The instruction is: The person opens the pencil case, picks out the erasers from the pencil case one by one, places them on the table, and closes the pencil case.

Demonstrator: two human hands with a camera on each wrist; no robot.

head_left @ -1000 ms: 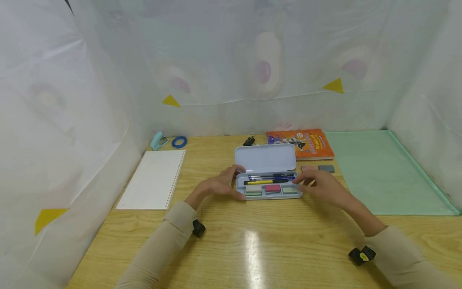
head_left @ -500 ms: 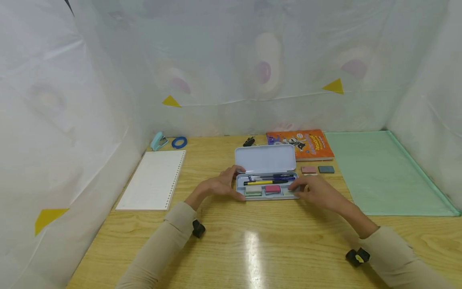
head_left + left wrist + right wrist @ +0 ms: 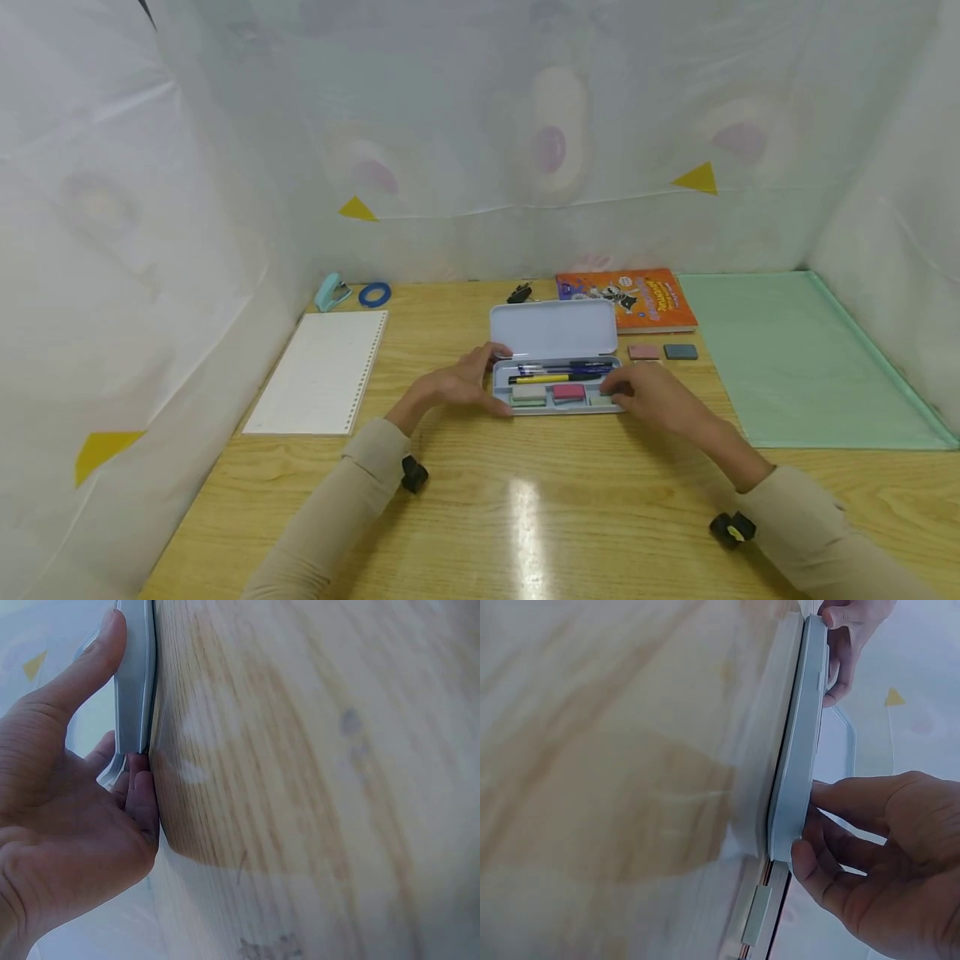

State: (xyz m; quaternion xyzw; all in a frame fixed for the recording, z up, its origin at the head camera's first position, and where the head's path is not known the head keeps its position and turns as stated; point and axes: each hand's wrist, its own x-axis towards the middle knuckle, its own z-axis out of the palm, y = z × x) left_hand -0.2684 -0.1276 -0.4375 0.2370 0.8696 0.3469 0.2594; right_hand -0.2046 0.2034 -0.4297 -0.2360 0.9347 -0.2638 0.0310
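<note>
In the head view we see a light blue pencil case (image 3: 557,367) lying open near the middle of the wooden table (image 3: 525,508), its lid tipped up toward the far edge. Inside it pens (image 3: 558,367) lie along the back, a yellow pen (image 3: 551,378) in front of them, and three erasers sit in a row along the near side, the pink eraser (image 3: 567,391) in the middle. Our left hand (image 3: 457,385) holds the left end of the case, thumb over the rim, fingers curled round the corner. Our right hand (image 3: 647,390) rests at the right end, fingers bent onto the rim and the right compartment. Beyond the case an orange book (image 3: 630,298) lies by the far edge, with two small erasers (image 3: 663,352) just in front of it and a green mat (image 3: 795,358) filling the right side. A white notebook (image 3: 318,375) lies toward the left edge, a stapler (image 3: 330,292) and a blue tape ring (image 3: 373,293) in the far left corner, a black clip (image 3: 517,292) near the far edge.

In the left wrist view our left hand (image 3: 67,825) pinches the case end (image 3: 135,690), thumb straight along its wall, fingertips tucked beneath.

In the right wrist view our right hand (image 3: 877,855) grips the case rim (image 3: 799,750), thumb under the edge, fingers curled above; the left hand's fingers (image 3: 844,637) clasp the far end.
</note>
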